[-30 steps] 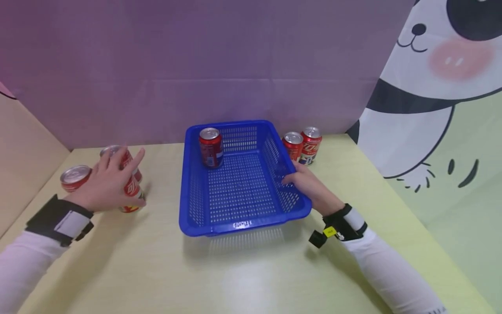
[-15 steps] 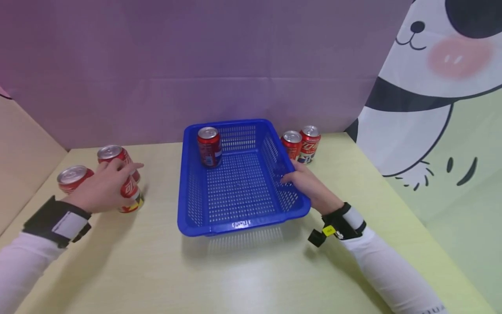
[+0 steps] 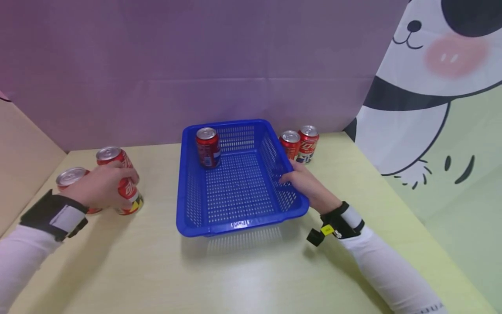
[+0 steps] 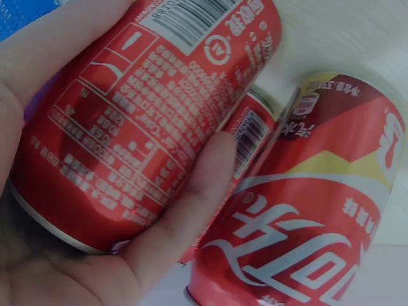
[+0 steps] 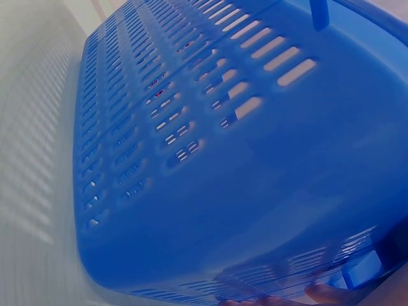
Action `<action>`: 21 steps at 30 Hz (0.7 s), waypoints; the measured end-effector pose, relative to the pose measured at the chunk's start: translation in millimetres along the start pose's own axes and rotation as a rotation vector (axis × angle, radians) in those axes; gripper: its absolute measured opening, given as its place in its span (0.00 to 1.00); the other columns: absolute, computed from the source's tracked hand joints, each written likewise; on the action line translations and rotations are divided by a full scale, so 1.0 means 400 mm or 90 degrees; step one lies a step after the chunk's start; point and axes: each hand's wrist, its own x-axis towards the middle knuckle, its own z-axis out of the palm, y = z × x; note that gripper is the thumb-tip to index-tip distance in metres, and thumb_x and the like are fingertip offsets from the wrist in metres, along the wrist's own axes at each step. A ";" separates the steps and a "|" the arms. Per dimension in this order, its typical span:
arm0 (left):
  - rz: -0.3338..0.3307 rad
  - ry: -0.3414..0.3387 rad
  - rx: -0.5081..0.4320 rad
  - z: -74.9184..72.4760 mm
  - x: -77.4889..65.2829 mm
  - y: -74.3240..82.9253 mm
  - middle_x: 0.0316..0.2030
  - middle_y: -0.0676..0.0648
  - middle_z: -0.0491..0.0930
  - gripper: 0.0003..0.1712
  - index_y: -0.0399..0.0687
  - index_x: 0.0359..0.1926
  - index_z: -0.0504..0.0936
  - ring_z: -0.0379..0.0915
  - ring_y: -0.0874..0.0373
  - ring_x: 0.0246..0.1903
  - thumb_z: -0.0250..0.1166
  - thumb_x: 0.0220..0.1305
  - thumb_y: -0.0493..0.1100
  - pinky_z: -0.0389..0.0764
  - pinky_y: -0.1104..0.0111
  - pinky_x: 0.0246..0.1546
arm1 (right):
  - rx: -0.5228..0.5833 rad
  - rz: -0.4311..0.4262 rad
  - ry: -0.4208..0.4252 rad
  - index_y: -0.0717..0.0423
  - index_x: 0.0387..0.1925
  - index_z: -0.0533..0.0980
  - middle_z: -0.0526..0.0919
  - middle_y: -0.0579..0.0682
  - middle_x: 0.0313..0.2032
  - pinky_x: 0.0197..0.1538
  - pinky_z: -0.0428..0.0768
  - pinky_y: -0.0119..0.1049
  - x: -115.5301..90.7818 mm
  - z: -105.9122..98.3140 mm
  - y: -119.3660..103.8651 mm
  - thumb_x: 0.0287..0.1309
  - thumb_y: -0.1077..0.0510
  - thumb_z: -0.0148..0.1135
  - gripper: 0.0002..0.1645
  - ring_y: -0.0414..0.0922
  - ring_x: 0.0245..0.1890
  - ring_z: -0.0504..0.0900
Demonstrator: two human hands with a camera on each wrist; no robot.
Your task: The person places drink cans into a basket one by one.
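Observation:
On the left side of the table, my left hand (image 3: 103, 185) grips a red soda can (image 3: 131, 198). In the left wrist view, thumb and fingers lie around this held can (image 4: 127, 121). Two more red cans stand close by: one (image 3: 111, 156) behind the hand and one (image 3: 71, 176) to its left, partly covered by it. My right hand (image 3: 307, 183) holds the right rim of a blue plastic basket (image 3: 243, 224), thumb over the inside. A red can (image 3: 208, 148) stands upright in the basket's back left corner.
Two red cans, one nearer (image 3: 290, 145) and one behind it (image 3: 308, 144), stand right of the basket, near the back edge. A purple backdrop (image 3: 219, 61) rises behind the pale wooden table (image 3: 235, 279). A panda-print wall (image 3: 443, 131) borders the right.
My left hand's raised, spread fingers have come down and closed around the near can at the left. My right hand and the basket stay nearly where they were.

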 end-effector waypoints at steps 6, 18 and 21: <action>0.040 0.017 0.024 -0.013 -0.013 0.026 0.46 0.36 0.75 0.32 0.41 0.45 0.84 0.77 0.45 0.39 0.85 0.34 0.41 0.83 0.50 0.34 | 0.004 -0.006 -0.001 0.54 0.74 0.55 0.65 0.62 0.64 0.61 0.67 0.59 0.000 0.000 -0.001 0.60 0.69 0.48 0.40 0.62 0.61 0.67; 0.084 0.124 0.097 -0.208 -0.028 0.215 0.44 0.42 0.74 0.33 0.48 0.48 0.86 0.74 0.41 0.42 0.85 0.34 0.43 0.84 0.52 0.31 | 0.004 -0.007 0.002 0.55 0.74 0.54 0.64 0.62 0.65 0.62 0.66 0.60 -0.002 -0.002 0.002 0.61 0.69 0.48 0.40 0.62 0.62 0.66; 0.112 0.139 0.117 -0.249 -0.014 0.262 0.46 0.42 0.73 0.33 0.49 0.49 0.85 0.72 0.41 0.45 0.85 0.36 0.44 0.84 0.51 0.32 | 0.005 -0.011 -0.001 0.55 0.74 0.54 0.65 0.62 0.65 0.62 0.66 0.60 -0.002 0.001 0.001 0.61 0.69 0.48 0.40 0.62 0.61 0.67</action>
